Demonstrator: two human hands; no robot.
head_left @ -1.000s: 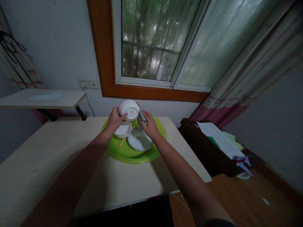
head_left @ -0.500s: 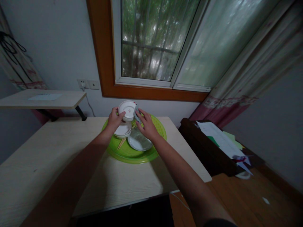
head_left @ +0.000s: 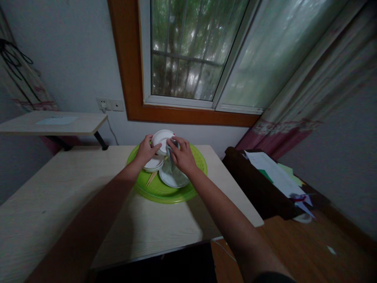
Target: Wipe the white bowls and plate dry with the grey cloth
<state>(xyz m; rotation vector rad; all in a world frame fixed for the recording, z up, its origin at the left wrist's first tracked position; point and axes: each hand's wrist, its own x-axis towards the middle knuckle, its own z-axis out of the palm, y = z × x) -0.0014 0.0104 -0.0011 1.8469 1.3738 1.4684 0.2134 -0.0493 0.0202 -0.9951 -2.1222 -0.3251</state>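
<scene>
A: In the head view, where is the white bowl (head_left: 161, 136) held?

B: It is held tilted above the far part of the green tray (head_left: 165, 199). Its edge is clamped between the thumb and fingers of the left hand (head_left: 145, 151). A grey cloth (head_left: 169, 153) is pinched by the right hand (head_left: 183, 157), with the fingers closed on it, and is held against the bowl's right side.

A: What could go wrong from here?

B: The bowl could be lost, it is judged, if it is pushed by the cloth harder than it is gripped on the left. Chips could then be caused, since the stacked dishes (head_left: 153, 162) and the plate (head_left: 174, 181) are placed below. The plate could also be brushed by the cloth's hanging end.

A: How many of each are counted?

B: One bowl, one cloth, one plate and one tray are seen, with one table (head_left: 165, 226) beneath. At least two stacked dishes are made out; the full number is hidden. The chopsticks (head_left: 151, 179) are laid in a small bunch between stack and plate, too fine to be counted.
</scene>
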